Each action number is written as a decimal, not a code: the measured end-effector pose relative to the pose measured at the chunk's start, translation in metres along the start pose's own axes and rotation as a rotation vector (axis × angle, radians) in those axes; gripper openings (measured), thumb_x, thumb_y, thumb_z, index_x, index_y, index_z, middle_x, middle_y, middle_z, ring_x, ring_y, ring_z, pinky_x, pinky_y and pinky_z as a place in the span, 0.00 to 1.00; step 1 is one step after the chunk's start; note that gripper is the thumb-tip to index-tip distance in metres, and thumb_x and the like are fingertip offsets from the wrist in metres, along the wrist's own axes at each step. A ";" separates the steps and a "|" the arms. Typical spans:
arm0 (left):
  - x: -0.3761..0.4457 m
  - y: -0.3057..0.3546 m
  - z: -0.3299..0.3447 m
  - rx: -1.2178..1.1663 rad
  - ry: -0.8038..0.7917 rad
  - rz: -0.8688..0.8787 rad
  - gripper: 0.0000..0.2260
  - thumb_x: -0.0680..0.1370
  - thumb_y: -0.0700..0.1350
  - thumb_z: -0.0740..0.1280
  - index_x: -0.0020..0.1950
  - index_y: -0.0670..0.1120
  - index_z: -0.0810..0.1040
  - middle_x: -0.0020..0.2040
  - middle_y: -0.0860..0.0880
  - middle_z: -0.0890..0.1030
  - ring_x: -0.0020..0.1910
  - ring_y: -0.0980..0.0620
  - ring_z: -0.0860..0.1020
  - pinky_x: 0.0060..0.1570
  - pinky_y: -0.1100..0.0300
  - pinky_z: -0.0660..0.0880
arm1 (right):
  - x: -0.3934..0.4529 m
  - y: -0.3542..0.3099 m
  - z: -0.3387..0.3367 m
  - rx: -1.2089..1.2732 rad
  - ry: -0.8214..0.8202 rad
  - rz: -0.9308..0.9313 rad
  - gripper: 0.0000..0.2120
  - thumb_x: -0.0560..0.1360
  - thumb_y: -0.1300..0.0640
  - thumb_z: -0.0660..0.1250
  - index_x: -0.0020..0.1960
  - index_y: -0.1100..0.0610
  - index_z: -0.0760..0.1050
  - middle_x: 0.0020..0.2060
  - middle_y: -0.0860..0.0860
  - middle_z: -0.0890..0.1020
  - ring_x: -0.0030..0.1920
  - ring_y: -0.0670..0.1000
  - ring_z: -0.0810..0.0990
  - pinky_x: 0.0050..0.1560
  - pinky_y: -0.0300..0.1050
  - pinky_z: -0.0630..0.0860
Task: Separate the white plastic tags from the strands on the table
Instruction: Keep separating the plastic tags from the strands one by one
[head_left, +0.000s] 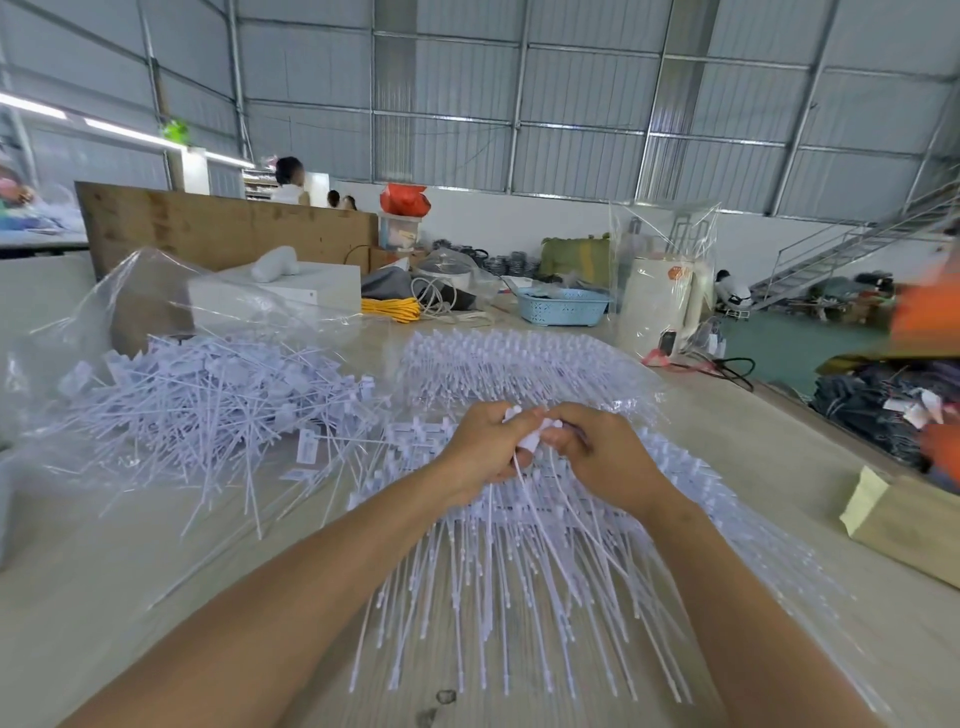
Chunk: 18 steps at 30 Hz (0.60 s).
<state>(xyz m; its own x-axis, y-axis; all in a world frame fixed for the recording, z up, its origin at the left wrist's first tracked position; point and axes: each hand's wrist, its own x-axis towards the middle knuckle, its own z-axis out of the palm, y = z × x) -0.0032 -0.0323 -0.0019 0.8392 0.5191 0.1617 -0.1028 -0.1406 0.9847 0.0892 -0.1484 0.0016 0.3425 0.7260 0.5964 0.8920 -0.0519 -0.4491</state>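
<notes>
Head view: left hand (485, 447) and right hand (597, 452) apparently pinch tags (530, 426).

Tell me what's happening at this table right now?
A person is working through white plastic tags at a long table. Both hands meet over the middle: the left hand and the right hand pinch a small white tag piece between them, with thin strands hanging down from the grip. Beneath the hands lies a spread of still-joined tag strips. A loose heap of tags sits to the left on clear plastic.
</notes>
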 end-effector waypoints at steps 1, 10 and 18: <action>0.001 0.000 0.000 -0.009 0.007 -0.009 0.10 0.80 0.46 0.64 0.43 0.41 0.76 0.18 0.53 0.71 0.15 0.58 0.65 0.19 0.72 0.57 | 0.000 0.000 0.000 0.005 0.013 -0.008 0.09 0.77 0.63 0.65 0.55 0.60 0.79 0.39 0.45 0.78 0.36 0.38 0.74 0.40 0.23 0.66; -0.002 0.019 -0.007 -0.169 -0.094 -0.190 0.11 0.79 0.41 0.62 0.36 0.43 0.69 0.17 0.51 0.66 0.14 0.57 0.59 0.16 0.71 0.52 | -0.003 0.014 -0.003 -0.426 -0.020 -0.026 0.06 0.74 0.66 0.65 0.42 0.57 0.76 0.38 0.49 0.79 0.44 0.55 0.77 0.47 0.44 0.68; -0.004 0.092 -0.082 -0.650 -0.285 0.036 0.10 0.77 0.49 0.60 0.39 0.47 0.64 0.20 0.53 0.67 0.15 0.61 0.62 0.15 0.71 0.56 | -0.008 0.031 -0.016 -0.272 0.193 0.152 0.08 0.78 0.61 0.63 0.44 0.65 0.75 0.32 0.55 0.74 0.32 0.56 0.69 0.29 0.33 0.61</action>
<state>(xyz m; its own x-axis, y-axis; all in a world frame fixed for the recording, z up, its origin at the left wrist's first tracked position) -0.0602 0.0219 0.0933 0.9273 0.2705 0.2587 -0.3560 0.4244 0.8326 0.1185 -0.1667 -0.0063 0.5035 0.5542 0.6628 0.8635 -0.3485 -0.3645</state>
